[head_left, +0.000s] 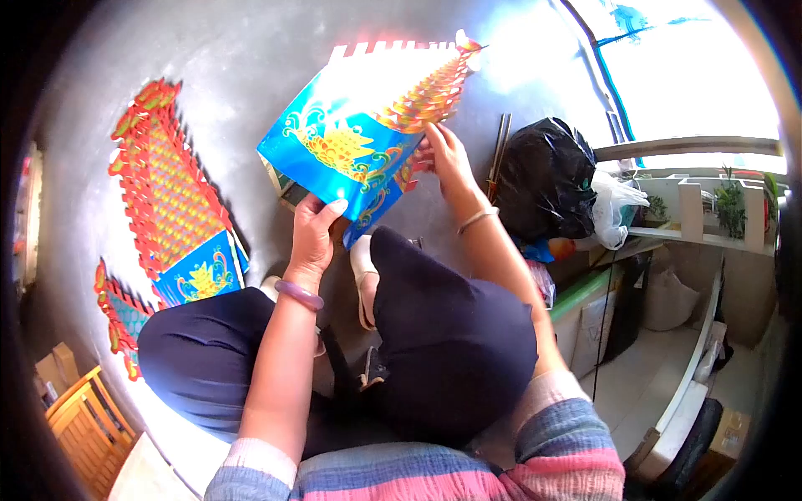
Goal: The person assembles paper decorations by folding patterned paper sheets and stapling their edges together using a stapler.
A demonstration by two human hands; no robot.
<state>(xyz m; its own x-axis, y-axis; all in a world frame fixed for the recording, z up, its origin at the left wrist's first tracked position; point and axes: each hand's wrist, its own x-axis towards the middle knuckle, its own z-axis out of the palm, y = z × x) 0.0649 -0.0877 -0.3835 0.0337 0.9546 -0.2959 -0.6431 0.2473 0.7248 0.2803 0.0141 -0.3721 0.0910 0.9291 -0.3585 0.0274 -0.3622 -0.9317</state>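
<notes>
In front of me is a glossy printed card piece (334, 142), blue with gold scrolls, a yellow-orange scale pattern and a toothed upper edge. My left hand (315, 230) pinches its lower edge, thumb on the blue face and fingers mostly hidden behind. On the right side, my right hand (447, 163) grips the card below its scaled part, fingertips partly hidden. A second card piece (180, 196), red-edged with orange scales and a blue end, lies on the floor to the left. Nearer me, another toothed card piece (125, 313) with teal scales is partly covered by my leg.
A black plastic bag (547, 175) stands on the right beside a white plastic bag (616, 209) and thin sticks (499, 154). Farther right is a pale railing with plants (729, 209). A wooden chair (88, 430) is at lower left. My knees are below the card.
</notes>
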